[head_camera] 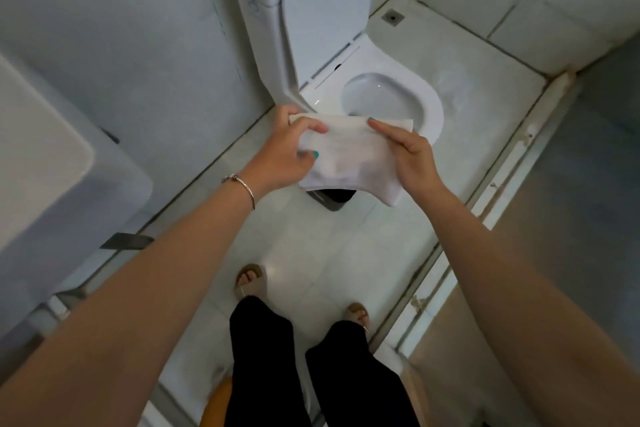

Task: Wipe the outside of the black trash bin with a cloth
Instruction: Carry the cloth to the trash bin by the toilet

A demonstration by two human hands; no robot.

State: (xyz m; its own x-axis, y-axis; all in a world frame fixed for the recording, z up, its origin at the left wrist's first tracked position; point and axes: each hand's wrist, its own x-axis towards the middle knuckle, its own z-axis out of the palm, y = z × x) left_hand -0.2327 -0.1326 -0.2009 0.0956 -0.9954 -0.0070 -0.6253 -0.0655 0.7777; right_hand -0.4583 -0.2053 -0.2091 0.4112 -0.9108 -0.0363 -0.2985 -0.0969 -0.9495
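**Cloth held over the bin**

Both hands hold a white cloth (346, 152) above the floor (311, 246). The left hand (287, 149) pinches its left edge with curled fingers; the right hand (408, 156) grips its right side, thumb on top. The black bin (332, 198) stands on the floor just before the toilet (381, 94), mostly hidden beneath the cloth.

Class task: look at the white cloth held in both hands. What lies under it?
Under the cloth, only the lower edge of the black trash bin shows, standing on the tiled floor. The cloth covers the rest.
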